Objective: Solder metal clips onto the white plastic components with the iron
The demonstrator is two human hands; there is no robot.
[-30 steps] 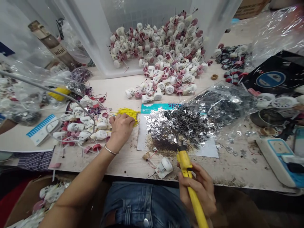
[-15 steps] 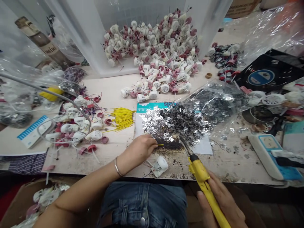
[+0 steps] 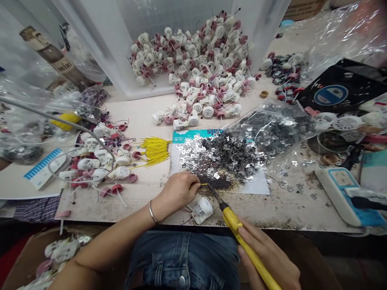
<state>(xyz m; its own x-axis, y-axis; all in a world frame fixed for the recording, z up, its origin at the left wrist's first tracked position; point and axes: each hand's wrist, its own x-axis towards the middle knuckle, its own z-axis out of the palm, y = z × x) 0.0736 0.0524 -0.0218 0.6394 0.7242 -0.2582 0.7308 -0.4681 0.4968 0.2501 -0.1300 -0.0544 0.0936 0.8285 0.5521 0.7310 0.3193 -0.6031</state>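
A short yellow wire [image 3: 204, 184] sticks out from between the pinched fingers of my left hand [image 3: 180, 188], over the dark, gritty patch at the board's near edge. My right hand [image 3: 262, 251] is wrapped around the yellow handle of a soldering iron [image 3: 234, 225]. The iron's tip points up and left and comes close to the wire's end; whether they touch I cannot tell. Just below lies a white round plastic part [image 3: 203, 209] with thin leads. Behind the hands a heap of small metal pieces [image 3: 229, 157] covers the white and teal sheet [image 3: 258, 188].
A bundle of yellow wires [image 3: 155, 151] lies left of the sheet. White and pink plastic parts spill from a translucent bin [image 3: 117, 76] at the back, and more crowd the left [image 3: 99, 161]. A clear bag of metal pieces [image 3: 272, 131] and a power strip [image 3: 344, 197] are right.
The soldering iron has moved left in my right hand, its tip going from the metal heap to near the wire's end. My left hand has stayed almost where it was.
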